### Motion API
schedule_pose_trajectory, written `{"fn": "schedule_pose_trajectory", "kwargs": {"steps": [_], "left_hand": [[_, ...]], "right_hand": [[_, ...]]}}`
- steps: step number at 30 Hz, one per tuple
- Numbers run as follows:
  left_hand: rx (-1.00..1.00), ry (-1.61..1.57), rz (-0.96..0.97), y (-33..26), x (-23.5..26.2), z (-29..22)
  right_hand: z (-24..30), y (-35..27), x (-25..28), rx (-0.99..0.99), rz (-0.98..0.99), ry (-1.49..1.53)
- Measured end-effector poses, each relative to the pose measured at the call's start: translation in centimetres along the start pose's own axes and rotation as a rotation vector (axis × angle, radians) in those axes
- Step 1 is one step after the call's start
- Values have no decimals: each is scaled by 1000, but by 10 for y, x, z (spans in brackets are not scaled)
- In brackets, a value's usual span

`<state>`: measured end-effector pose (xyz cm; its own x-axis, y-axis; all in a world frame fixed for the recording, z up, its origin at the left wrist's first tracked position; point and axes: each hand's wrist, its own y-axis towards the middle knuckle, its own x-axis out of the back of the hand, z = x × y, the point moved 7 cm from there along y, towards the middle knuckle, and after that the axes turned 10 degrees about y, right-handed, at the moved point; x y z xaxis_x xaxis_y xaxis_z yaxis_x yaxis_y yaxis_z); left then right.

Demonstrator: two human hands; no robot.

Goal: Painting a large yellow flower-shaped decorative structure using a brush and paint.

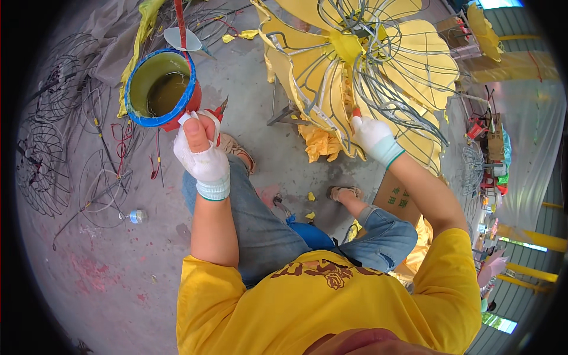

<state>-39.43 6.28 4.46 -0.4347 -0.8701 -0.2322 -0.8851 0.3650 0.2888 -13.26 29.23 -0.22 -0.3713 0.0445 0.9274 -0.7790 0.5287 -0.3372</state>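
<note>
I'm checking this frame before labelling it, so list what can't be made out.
- Head view: the red-handled tool in the white-gloved left hand; the glove covers most of it.
- The right hand's fingertips: tucked among the wires of the yellow fabric-covered wire flower frame.
- The murky liquid's depth in the blue-rimmed red bucket.
- The frame's upper petals: cut by the top edge.

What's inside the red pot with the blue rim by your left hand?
The red pot holds a dark, murky liquid, well below the rim. The left hand touches its near edge. Anything beneath the liquid's surface is hidden.
</note>
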Motion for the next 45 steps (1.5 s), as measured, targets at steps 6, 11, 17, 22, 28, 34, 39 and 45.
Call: {"fn": "schedule_pose_trajectory", "kwargs": {"steps": [6,11,17,22,28,34,39,45], "left_hand": [[32,22,18,-2,-4,3],[46,-14,15,-1,-3,1],[43,-33,26,0,-6,2],[20,-36,65,-1,-9,-2],[47,-25,41,-2,-8,4],[53,-42,20,-2,-6,5],[47,-16,11,-2,-4,7],[57,24,15,-3,-6,9]], "right_hand": [[-10,38,-15,-37,45,-34],[-18,80,-34,-58,-19,15],[-31,112,-50,-150,-115,30],[-33,127,-49,-242,-136,111],[-32,117,-48,-254,-105,153],[-18,69,-27,-228,-51,134],[3,15,3,-183,138,92],[5,-40,28,-140,290,64]]}}
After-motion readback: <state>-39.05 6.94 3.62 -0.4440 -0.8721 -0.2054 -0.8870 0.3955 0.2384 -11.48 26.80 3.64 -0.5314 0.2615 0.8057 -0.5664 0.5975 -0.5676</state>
